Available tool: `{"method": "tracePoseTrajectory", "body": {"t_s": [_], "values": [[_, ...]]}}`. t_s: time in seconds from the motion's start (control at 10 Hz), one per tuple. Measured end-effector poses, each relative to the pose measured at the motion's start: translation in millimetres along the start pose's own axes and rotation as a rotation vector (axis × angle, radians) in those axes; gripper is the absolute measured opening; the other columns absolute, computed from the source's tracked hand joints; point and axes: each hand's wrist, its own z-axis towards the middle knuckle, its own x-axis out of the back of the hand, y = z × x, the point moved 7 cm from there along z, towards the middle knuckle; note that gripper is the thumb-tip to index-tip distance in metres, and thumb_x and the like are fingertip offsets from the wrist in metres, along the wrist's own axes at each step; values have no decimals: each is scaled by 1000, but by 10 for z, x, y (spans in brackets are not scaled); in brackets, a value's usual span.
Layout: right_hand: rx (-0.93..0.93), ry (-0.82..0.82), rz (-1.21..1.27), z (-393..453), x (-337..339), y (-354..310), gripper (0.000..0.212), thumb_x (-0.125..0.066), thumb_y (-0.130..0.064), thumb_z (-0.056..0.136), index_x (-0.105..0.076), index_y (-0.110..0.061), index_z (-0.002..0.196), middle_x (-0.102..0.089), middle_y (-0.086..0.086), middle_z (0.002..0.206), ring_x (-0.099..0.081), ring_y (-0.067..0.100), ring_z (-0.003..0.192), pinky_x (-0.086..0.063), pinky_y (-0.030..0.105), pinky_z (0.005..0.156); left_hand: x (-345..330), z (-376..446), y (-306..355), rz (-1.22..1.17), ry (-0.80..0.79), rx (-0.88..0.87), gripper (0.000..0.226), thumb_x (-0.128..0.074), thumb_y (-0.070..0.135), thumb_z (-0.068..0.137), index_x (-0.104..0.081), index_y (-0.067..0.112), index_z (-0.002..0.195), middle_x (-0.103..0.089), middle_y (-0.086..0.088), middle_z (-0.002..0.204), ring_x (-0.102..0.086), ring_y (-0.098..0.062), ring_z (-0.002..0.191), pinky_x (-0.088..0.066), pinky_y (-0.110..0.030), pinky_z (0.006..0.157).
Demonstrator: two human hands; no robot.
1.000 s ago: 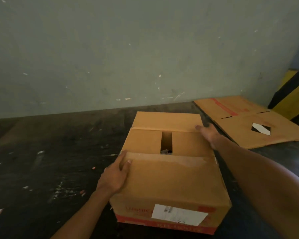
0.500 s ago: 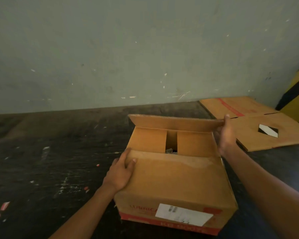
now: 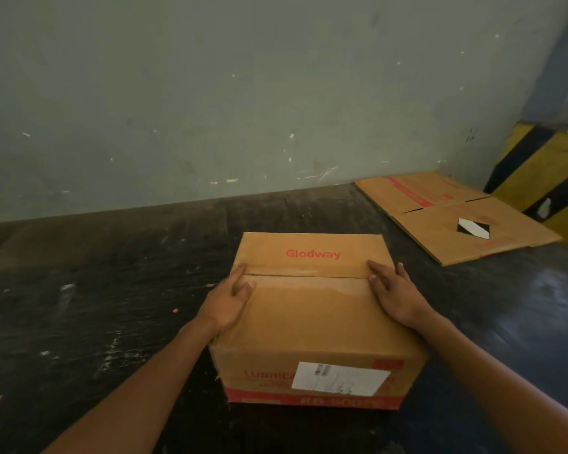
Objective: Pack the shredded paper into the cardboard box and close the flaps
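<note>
The brown cardboard box stands on the dark floor in front of me, with red print and a white label on its near side. Both long top flaps lie flat and meet at a seam across the top; the far flap reads "Glodway". My left hand rests flat on the box's left top edge, fingers spread across the seam. My right hand lies flat on the right top edge, also over the seam. No shredded paper is visible; the box's inside is hidden.
A flattened cardboard sheet lies on the floor at the back right. Behind it stands a yellow-and-black striped block. A grey-green wall runs along the back. Small paper scraps dot the dark floor to the left.
The far flap, raised by my right hand half a second ago, now lies flat over the opening. My right hand has come down onto the box's right top edge. The left hand stays put.
</note>
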Motion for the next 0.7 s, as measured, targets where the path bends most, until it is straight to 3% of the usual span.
{"method": "tracePoseTrajectory", "body": {"t_s": [0.1, 0.3, 0.4, 0.5, 0.6, 0.7], "values": [[-22, 15, -55, -11, -1, -21, 52, -28, -56, 97, -21, -45, 148, -9, 7, 162, -12, 32, 148, -20, 57, 113, 13, -7, -26, 16, 30, -6, 56, -33, 50, 101, -9, 46, 152, -18, -5, 163, -24, -33, 146, -21, -52, 118], [-79, 32, -144, -81, 24, -84, 50, -22, -56, 98, -18, -47, 147, 2, 10, 163, -21, 39, 144, -24, 60, 110, 26, -27, 3, 131, 65, 5, 54, -25, 50, 103, -10, 40, 154, -27, -9, 160, -29, -33, 144, -25, -51, 116], [-103, 26, -278, -102, 56, -130, 51, -20, -55, 98, -14, -47, 148, 5, 11, 162, -8, 39, 147, -14, 67, 113, 13, -58, 40, 268, 46, 47, 54, -20, 49, 103, -7, 41, 154, -25, -12, 160, -29, -36, 143, -27, -54, 113], [-122, 14, -371, -205, 26, -258, 54, -22, -53, 99, -11, -42, 150, 10, 10, 162, 9, 37, 148, 0, 69, 112, 43, -202, 248, 371, 92, 45, 58, -37, 32, 101, -15, 30, 154, -1, -12, 164, -4, -42, 149, -17, -61, 117], [-27, 102, -353, -472, -16, -482, 59, -29, -51, 98, -12, -36, 152, 8, 8, 162, 13, 31, 148, 7, 67, 112, 98, -471, 545, 372, 228, -160, 58, -47, 20, 97, -28, 28, 150, -1, -7, 165, 5, -36, 150, -10, -58, 120], [214, 183, -346, -1076, -233, -732, 59, -38, -48, 97, -13, -41, 149, 15, -2, 161, 19, 21, 146, 7, 56, 117, -8, -983, 529, 258, 237, -366, 47, -44, 26, 100, -35, 41, 143, -10, 13, 162, 4, -16, 151, -6, -46, 122]]}}
